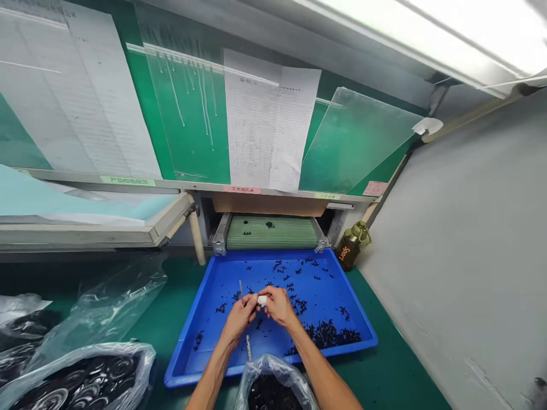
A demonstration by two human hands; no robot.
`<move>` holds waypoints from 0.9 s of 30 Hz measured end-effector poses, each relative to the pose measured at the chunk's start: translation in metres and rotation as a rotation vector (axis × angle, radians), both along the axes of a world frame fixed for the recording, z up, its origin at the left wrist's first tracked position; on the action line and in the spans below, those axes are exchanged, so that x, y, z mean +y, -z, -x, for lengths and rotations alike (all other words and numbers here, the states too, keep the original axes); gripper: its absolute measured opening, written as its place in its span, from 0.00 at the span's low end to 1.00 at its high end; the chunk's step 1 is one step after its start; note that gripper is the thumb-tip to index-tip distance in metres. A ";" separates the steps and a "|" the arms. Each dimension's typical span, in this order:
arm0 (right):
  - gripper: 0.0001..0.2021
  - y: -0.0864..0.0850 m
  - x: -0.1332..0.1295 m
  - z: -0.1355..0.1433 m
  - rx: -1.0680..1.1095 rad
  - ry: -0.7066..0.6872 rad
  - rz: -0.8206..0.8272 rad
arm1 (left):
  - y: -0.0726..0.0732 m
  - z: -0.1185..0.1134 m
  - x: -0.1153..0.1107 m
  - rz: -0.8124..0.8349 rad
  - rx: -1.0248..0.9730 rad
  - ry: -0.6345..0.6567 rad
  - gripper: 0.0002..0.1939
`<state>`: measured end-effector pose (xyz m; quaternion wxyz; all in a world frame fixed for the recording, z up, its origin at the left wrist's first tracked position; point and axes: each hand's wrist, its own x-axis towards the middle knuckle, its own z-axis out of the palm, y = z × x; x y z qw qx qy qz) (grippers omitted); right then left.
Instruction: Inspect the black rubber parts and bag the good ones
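Observation:
Over the blue tray [200, 319], my left hand [241, 314] and my right hand [277, 304] meet with pinched fingers. A small white piece [262, 300] shows between them, at the fingertips of my right hand. My left fingers are closed just beside it; what they pinch is mostly hidden, with a bit of something dark at the tips. Small black branched pieces [325, 335] lie scattered over the tray and heap up at its near right. Below my wrists stands a clear plastic bag [247, 382] filled with black parts.
A green ribbed conveyor belt [277, 233] ends at the tray's far edge, carrying a few black bits. A dark bottle [351, 246] stands at the back right by the grey wall [461, 256]. Bags of black rings [81, 381] sit at left, below a raised shelf [128, 233].

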<state>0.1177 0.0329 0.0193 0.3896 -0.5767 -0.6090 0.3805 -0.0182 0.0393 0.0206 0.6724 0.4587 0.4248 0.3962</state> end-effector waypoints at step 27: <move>0.12 -0.101 0.213 -0.043 -0.420 0.242 -0.079 | 0.007 0.016 0.009 0.213 -0.340 -0.205 0.19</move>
